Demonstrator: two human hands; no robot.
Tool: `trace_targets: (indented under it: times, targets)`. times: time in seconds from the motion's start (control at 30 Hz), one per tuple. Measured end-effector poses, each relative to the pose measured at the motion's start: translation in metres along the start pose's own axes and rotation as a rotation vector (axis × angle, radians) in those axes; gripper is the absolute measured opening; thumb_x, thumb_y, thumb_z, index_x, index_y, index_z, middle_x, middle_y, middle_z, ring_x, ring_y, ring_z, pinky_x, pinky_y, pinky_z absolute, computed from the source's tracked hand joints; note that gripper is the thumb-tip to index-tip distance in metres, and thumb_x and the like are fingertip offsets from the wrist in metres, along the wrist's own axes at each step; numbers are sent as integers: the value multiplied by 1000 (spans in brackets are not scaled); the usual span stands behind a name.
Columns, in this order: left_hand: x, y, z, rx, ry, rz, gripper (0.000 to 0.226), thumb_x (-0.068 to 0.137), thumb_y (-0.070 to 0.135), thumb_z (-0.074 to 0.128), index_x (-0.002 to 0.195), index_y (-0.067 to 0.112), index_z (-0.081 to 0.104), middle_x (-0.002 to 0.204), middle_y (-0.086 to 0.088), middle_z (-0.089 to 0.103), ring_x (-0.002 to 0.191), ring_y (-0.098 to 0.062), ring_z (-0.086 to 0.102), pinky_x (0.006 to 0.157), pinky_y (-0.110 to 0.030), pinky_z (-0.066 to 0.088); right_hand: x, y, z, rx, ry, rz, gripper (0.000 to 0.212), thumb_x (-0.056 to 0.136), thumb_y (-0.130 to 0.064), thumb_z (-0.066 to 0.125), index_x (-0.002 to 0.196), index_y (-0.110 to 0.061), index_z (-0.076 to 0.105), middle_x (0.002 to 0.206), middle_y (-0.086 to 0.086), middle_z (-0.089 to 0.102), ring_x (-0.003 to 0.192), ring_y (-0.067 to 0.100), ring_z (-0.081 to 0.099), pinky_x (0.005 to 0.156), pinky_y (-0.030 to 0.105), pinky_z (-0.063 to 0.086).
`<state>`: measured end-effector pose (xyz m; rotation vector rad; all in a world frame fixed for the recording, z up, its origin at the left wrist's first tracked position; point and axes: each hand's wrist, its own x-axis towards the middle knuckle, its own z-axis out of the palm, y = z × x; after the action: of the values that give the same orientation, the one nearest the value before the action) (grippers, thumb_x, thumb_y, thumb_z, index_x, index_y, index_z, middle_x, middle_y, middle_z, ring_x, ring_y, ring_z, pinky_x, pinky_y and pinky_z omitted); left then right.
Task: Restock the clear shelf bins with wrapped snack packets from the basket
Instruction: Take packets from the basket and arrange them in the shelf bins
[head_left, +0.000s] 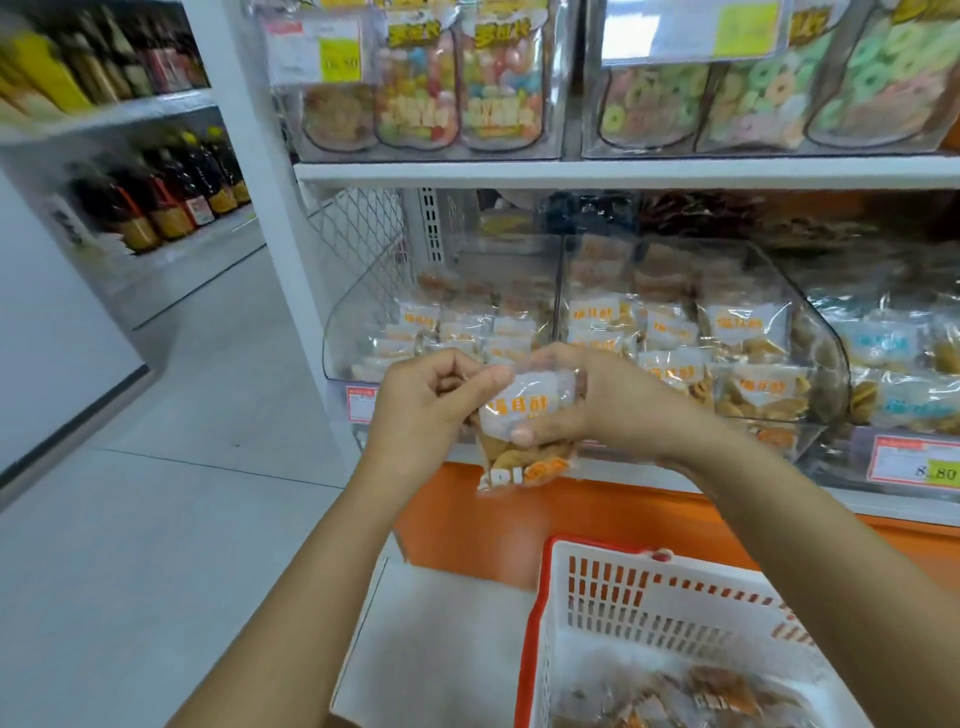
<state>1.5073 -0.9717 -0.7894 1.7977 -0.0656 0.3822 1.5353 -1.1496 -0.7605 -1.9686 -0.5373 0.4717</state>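
White plastic with a red rim, the basket (536, 618) sits nearest, cut off by the lower edge, with more packets (701, 693) blurred inside it. Above it both hands grasp one packet (524, 431): the left hand (421, 410) pinches its top corner, and the right hand (587, 400) curls round its side. I judge this the carrying step, with the packet out of the basket but not yet placed. Next it needs moving forward over the bin (358, 317) rim and releasing among the stock. The price tags (915, 464) are too blurred to read, and the bin's rear is dark.
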Motion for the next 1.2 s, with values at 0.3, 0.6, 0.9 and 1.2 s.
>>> trace_targets:
  times: [0.3,0.6,0.9,1.2]
  targets:
    - [50,-50,-61,564,321,-19,29,94,25,56,120,15,62,116,-1,63,88,-21,59,83,-27,43,157,-19,-7,235,477,106,16,78,-8,77,80,-4,62,91,11,66,89,24,62,77,35,53]
    - [73,-90,-70,692,58,-7,15,92,23,57,89,19,71,82,4,71,77,-17,64,70,-35,52,300,-1,-1,379,646,121,25,84,-19,71,105,-6,66,98,-1,68,86,14,65,71,17,52]
    - [78,-99,-73,674,90,71,13,92,23,57,87,22,69,78,9,67,75,-12,60,65,-30,48,374,26,18,-28,694,127,57,82,-40,73,124,-7,53,111,1,67,99,19,64,80,25,47]
    - [69,-96,-67,559,165,262,13,91,24,60,84,17,69,83,10,64,79,-9,59,68,-20,43,312,-2,22,-240,604,239,39,89,-40,62,109,-6,58,110,6,63,89,19,61,80,30,53]
